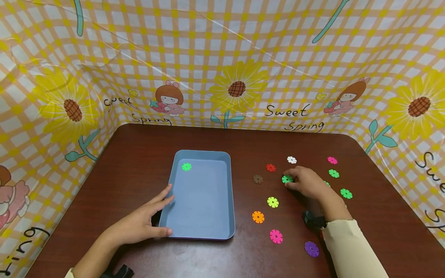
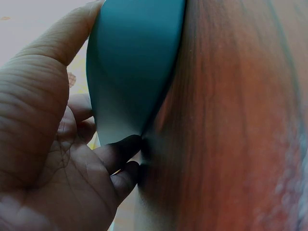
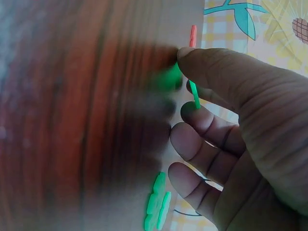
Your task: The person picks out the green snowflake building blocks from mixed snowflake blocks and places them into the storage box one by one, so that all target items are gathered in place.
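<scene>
The blue tray (image 1: 198,197) lies on the table with one bright green notched disc (image 1: 186,166) inside, near its far left corner. My left hand (image 1: 140,222) rests against its near left side, fingers spread along the wall and thumb at the near corner. In the left wrist view the fingertips meet the outer wall of the tray (image 2: 137,57). My right hand (image 1: 307,183) pinches a green notched disc (image 1: 286,179) between thumb and forefinger, low over the table. Seen edge-on in the right wrist view, that disc (image 3: 195,94) shows between the fingertips; the other fingers hang loosely bent.
Around the right hand lie several more discs: red (image 1: 270,167), brown (image 1: 258,179), white (image 1: 291,160), yellow (image 1: 272,202), orange (image 1: 258,217), pink (image 1: 276,236), purple (image 1: 311,249) and green (image 1: 346,193). A patterned cloth (image 1: 194,46) stands around the table's back and sides.
</scene>
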`<state>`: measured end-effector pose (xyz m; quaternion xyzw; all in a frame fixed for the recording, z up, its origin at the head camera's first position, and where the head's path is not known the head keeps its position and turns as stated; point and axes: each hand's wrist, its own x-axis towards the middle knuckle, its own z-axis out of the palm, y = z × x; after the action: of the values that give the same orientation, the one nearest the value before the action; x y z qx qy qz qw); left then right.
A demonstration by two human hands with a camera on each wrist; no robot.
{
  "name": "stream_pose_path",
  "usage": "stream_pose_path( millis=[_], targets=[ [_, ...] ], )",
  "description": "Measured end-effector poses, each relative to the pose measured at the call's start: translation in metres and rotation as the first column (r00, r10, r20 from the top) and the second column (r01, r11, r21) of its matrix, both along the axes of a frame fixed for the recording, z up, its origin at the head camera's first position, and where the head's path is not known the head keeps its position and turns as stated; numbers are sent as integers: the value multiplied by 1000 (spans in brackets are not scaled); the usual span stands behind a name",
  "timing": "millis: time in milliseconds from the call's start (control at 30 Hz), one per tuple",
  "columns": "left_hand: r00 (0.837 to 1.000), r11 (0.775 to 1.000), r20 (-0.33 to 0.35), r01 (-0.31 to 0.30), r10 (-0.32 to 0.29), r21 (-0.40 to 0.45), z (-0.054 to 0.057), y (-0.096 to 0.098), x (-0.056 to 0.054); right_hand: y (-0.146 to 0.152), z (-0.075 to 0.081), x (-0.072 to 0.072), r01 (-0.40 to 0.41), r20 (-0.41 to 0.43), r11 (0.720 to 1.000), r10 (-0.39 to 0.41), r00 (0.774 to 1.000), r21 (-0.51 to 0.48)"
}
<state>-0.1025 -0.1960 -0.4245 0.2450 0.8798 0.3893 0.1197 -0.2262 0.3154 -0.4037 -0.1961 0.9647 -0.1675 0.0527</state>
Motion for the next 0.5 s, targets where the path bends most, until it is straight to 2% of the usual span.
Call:
stream_pose_path(
  millis=[233,500],
  targets=[
    [1000,1000,5,2,-2,1,-1,0,-1,-1,0,0,-11,3,1000,11,1000,-1],
    [1000,1000,-3,1,-1,5,-3,-1,-1,-3,1,-2,-28,-39,1000,27,999,-15]
  ],
)
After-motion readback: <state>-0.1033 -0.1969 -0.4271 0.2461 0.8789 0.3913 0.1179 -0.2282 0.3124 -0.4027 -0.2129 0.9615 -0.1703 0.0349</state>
